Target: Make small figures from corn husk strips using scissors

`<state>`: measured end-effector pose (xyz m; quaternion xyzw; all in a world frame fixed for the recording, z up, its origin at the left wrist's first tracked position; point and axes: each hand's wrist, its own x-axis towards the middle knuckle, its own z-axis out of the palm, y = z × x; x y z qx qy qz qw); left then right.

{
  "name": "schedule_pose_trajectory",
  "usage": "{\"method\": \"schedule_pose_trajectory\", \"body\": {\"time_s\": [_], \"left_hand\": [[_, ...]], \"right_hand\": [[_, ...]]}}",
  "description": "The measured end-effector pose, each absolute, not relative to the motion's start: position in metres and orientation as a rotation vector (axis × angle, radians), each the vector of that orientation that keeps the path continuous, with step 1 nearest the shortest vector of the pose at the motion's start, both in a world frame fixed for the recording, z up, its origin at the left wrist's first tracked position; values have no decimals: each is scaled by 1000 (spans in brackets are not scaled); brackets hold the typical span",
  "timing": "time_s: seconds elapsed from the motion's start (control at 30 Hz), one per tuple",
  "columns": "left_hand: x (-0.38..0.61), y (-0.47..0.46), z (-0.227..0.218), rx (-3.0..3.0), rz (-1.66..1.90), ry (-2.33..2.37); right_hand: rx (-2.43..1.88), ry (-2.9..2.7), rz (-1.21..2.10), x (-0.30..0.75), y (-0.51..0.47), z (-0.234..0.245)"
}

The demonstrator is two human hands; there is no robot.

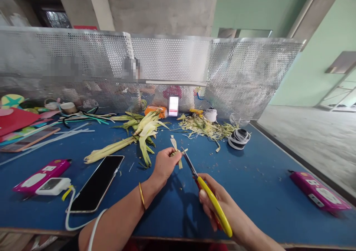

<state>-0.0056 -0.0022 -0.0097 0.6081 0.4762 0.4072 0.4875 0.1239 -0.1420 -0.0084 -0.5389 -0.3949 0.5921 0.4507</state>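
Note:
Between the thumb and fingers of my left hand (164, 165) is a small woven piece of corn husk (174, 143), with pale strips sticking out above and below. My right hand (214, 199) grips scissors (213, 199) with yellow and red handles. Their blade tips point up and left, close to the husk strip at my left fingertips; whether they touch it I cannot tell. A pile of green and cream corn husks (146, 130) lies beyond my left hand. Shredded husk scraps (207, 126) are heaped farther back on the right.
On the blue table (250, 191) lie a black-screened phone (97, 184), a magenta pack (43, 177) with a white cable, and another magenta pack (319, 191) at right. A wire-wound roll (239, 138) sits near the scraps. A perforated metal screen (172, 58) stands behind.

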Motion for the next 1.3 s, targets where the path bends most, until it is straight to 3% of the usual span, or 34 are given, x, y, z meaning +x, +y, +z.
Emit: {"method": "schedule_pose_trajectory", "body": {"time_s": [0.47,1.3], "left_hand": [[-5,-3,-13,1466,965,1134],[-4,-3,-5,1396,967,1082]], "right_hand": [[-1295,-894,1392,114,-136,-29],[-1327,-886,1354,106,-138,-25]]}}
